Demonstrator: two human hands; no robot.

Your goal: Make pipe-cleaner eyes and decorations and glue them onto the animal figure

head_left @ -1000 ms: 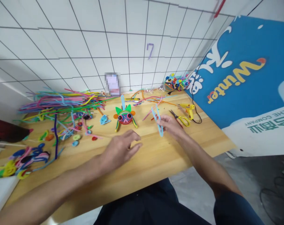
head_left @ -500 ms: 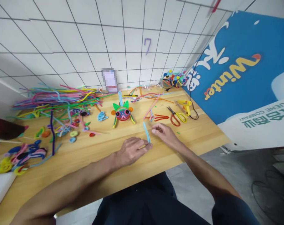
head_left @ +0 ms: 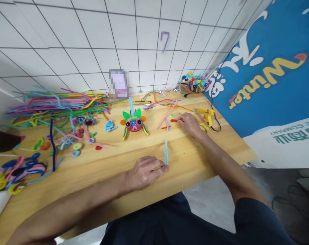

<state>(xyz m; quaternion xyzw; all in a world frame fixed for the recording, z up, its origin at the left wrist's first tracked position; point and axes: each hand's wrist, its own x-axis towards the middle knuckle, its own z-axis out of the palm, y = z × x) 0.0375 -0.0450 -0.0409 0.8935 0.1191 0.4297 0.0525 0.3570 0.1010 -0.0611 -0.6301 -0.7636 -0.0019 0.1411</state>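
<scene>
My left hand [head_left: 146, 171] rests on the wooden table [head_left: 106, 170] near its front edge, its fingers pinched on the lower end of a light blue pipe cleaner [head_left: 166, 153] that stands up from them. Farther back and to the right, my right hand [head_left: 190, 124] lies with its fingers curled over the scissors [head_left: 203, 127]. Only a yellow handle loop of the scissors shows. A red pipe cleaner piece [head_left: 173, 120] lies at the fingertips. A yellow glue gun [head_left: 207, 114] sits just right of that hand.
A colourful pipe-cleaner face [head_left: 134, 123] sits mid-table. A big heap of loose pipe cleaners [head_left: 57, 105] and small coils fills the left side. More finished figures [head_left: 192, 85] stand at the back. A blue banner [head_left: 266, 78] leans along the right, and a tiled wall stands behind.
My right hand let go of the blue pipe cleaner and reached back right onto the scissors. My left hand took the pipe cleaner's lower end and stays near the front edge.
</scene>
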